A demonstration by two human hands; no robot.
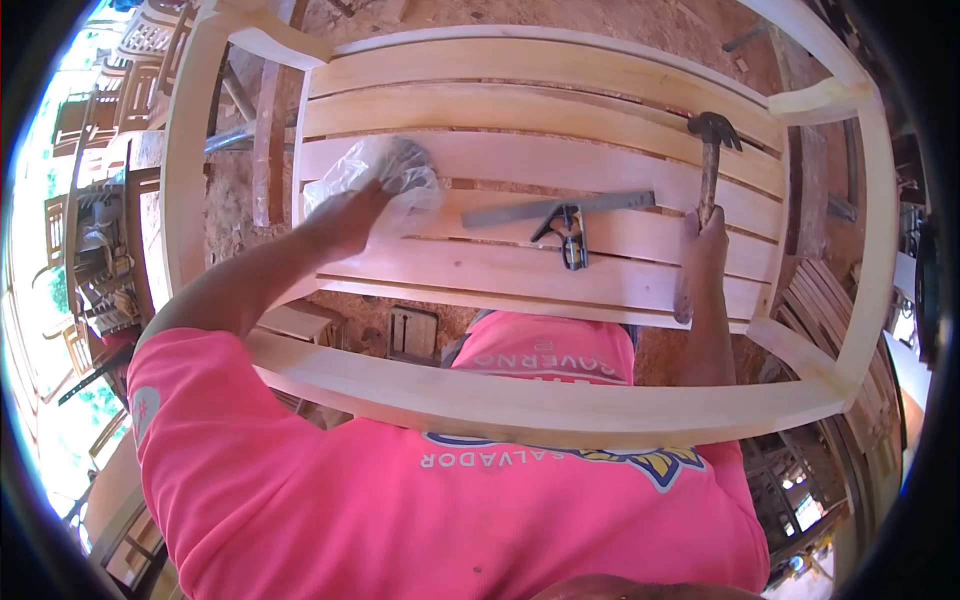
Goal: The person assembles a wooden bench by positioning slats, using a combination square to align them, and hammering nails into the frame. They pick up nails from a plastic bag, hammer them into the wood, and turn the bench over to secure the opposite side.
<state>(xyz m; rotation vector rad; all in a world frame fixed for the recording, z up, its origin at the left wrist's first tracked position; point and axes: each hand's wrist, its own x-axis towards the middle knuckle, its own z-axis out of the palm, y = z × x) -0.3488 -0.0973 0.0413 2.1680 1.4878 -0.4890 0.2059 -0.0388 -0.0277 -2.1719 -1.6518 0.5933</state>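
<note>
My right hand (706, 243) is wrapped around the wooden handle of a claw hammer (710, 165), whose dark head points away from me over the bench slats. My left hand (352, 218) is at a clear plastic bag (345, 172) on the left part of the slats, with its fingers closed on the plastic and partly hidden. Something dark shows through the bag, but I cannot make out what it is. Between my hands a combination square (572, 240) lies on the slats, its metal blade running left to right.
The pale wooden bench (480, 68) surrounds the work, with a thick rail (540, 402) running across in front of my chest. Stacked wooden strips (822, 310) lie at right. Wooden chairs (150, 50) stand at far left. Below is reddish dirt floor (240, 225).
</note>
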